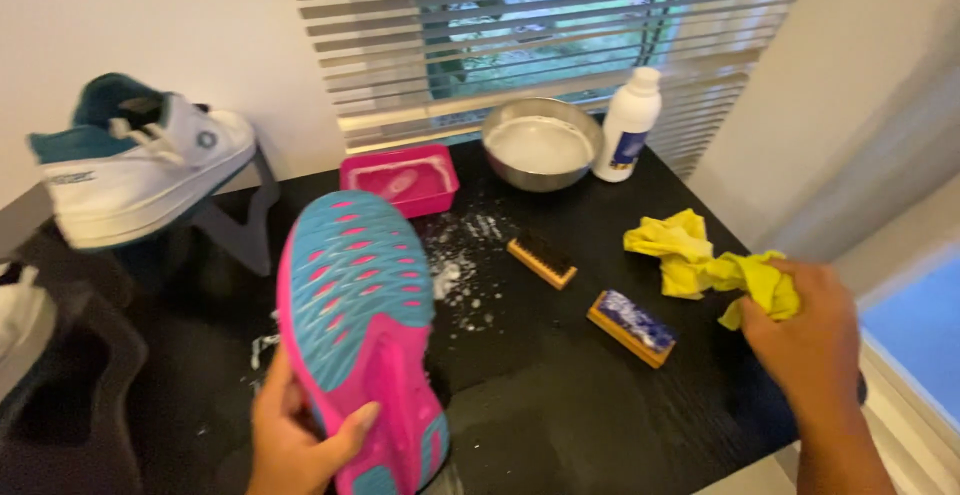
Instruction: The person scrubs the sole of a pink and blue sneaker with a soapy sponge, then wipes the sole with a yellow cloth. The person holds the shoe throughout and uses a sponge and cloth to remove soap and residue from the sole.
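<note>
While the left hand [300,435] gripped the pink-and-teal shoe [360,325] sole-up over the black table [560,405], the right hand [810,340] pinched a yellow cloth [705,260]. Nearby lay two brushes [541,258], a pink tub [400,179], a steel bowl [541,143] and a white bottle [627,125].

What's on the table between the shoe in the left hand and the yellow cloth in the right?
In the head view, two wooden-backed brushes lie between the pink-and-blue shoe and the yellow cloth, with soap suds near the shoe.
</note>
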